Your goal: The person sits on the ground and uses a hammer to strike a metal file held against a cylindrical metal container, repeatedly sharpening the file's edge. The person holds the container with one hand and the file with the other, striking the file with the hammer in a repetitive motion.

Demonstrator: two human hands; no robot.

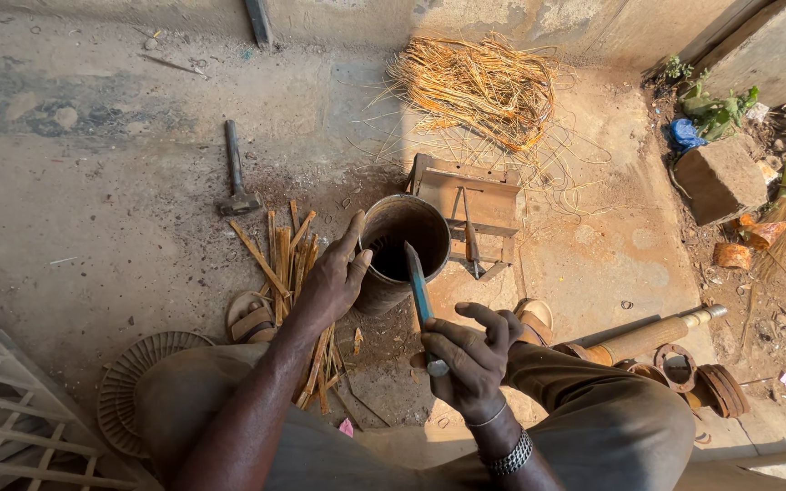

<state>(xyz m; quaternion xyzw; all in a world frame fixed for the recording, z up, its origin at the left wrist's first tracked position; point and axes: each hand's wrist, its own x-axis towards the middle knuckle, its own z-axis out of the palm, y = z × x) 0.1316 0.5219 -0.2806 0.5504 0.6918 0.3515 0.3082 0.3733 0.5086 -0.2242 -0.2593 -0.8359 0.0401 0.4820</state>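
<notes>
Rusty metal formed the cylindrical tin (pixel 399 250), which stood on the concrete floor (pixel 102 182) between your feet. Your left hand (pixel 334 277) steadied its rim, fingers spread and resting on it. Your right hand (pixel 473 356) was clamped round a flat, blue-grey blade (pixel 418 282), tip over the tin's mouth. Judged best: brace the tin firmly and keep your thumb clear of the blade. Split cane strips (pixel 288 273) lay just beside the tin.

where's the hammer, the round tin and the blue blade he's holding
hammer (pixel 234 173): head view, middle of its handle
round tin (pixel 429 225): head view, far rim
blue blade (pixel 418 284): head view, flat of the blade above the right hand (pixel 470 359)
</notes>
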